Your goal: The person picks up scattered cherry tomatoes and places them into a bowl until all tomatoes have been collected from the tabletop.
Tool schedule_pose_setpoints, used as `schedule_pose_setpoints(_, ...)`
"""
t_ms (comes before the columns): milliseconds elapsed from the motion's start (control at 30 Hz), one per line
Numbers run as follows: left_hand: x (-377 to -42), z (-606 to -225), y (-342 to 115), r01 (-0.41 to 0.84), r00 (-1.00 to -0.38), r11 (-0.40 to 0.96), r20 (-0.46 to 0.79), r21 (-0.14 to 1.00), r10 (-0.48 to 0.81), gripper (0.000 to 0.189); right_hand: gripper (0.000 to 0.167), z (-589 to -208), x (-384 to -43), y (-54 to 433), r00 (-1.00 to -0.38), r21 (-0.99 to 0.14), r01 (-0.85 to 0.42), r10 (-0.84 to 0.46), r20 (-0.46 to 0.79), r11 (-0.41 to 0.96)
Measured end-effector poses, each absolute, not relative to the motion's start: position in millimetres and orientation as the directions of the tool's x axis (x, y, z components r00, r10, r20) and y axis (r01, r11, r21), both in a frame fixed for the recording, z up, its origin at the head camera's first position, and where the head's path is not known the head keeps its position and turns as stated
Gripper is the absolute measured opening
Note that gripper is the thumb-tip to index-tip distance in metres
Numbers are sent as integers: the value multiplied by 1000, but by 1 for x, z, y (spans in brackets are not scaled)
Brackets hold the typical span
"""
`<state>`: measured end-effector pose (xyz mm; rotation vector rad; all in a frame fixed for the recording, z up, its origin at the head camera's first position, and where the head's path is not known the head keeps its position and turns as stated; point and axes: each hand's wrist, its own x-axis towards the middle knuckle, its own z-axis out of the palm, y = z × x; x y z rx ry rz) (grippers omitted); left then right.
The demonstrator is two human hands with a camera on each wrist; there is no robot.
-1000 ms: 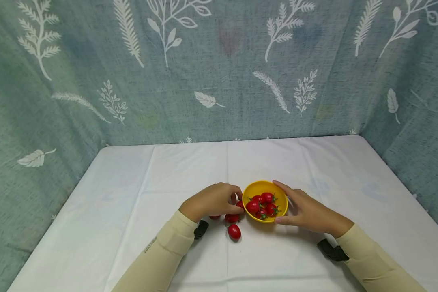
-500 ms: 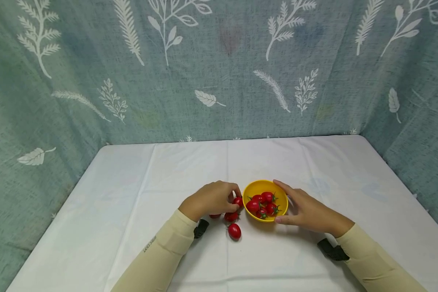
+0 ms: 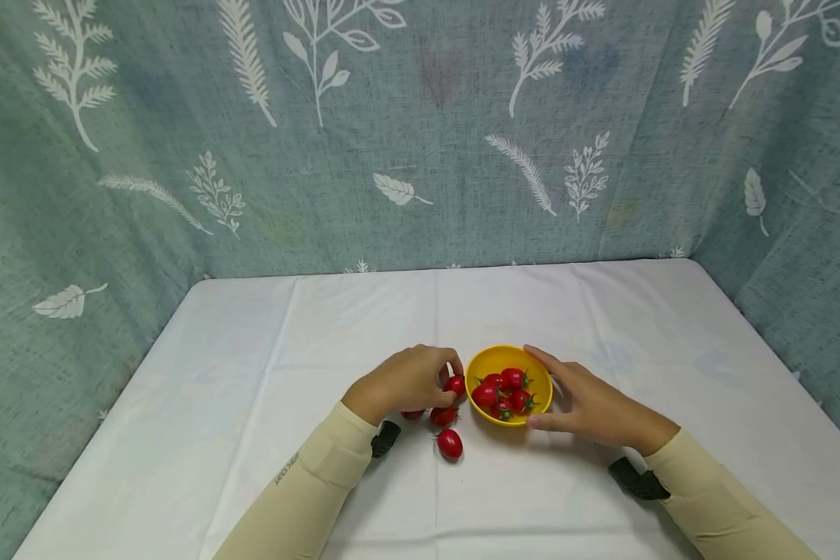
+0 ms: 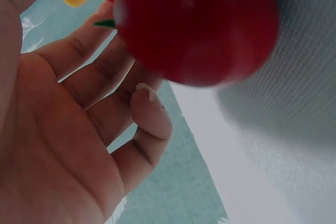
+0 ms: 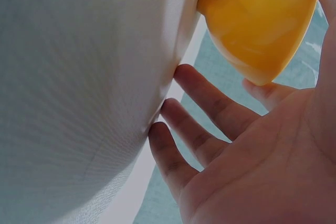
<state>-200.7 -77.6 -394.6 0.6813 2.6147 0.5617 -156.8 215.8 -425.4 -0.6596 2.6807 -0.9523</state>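
Left: your left hand (image 3: 407, 381) has thumb and forefinger clamped on one red tomato (image 3: 455, 385), which sits between their tips, just beside the bowl's left side. The remaining fingers of that hand lie loosely bent, with gaps between them.

Right: your right hand (image 3: 591, 404) holds the yellow bowl (image 3: 491, 355) from its right side, forefinger at the far part of the rim and thumb at the near part. Your other three fingers stand apart from one another below the rim, tips touching the white cloth (image 3: 350, 319).

Contents: within the span of your right thumb and forefinger, several red tomatoes with green stems (image 3: 485, 396) lie grouped inside the bowl.

Loose on the cloth: a second tomato (image 3: 443, 417) just on the near side of your left thumb tip; a third (image 3: 450, 445) nearer you, clear of the fingers; a fourth (image 3: 412, 415) under the left hand, mostly covered. The left wrist view shows a large, blurred tomato close to the palm; which of these it is, you cannot tell.
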Motion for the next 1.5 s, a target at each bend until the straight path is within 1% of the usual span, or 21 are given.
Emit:
schedule_pose_setpoints(233,-201,-387,-82,391,-830,790,-190,473,525,23,102,-425,-157,215,-875,-638,-337,-480,-58,692)
schedule_pose_setpoints(500,-203,-382,-86,372,-827,736,-159,565,540,27,102,-427,-158,215,-873,-639,-352,-486,-40,684)
schedule_pose_setpoints(633,-204,-381,-86,377,-820,718,-149,585,552,29,102,-427,-158,216,-872,-635,-355,-488,-39,686)
schedule_pose_setpoints(800,-204,-380,-85,408,-811,696,-116,591,573,29,103,-427,-158,216,-878,-636,-334,-475,-59,696)
schedule_pose_setpoints(933,-205,-380,-85,431,-808,693,-94,578,582,29,102,-426,-158,216,-875,-633,-343,-481,-52,694)
schedule_pose_setpoints(1200,-204,-378,-85,439,-810,699,-89,565,580,31,102,-426,-157,215,-877,-629,-337,-476,-60,701)
schedule_pose_setpoints(1500,-203,-375,-85,429,-807,690,-95,582,582,33,101,-425,-158,217,-873,-627,-352,-486,-50,696)
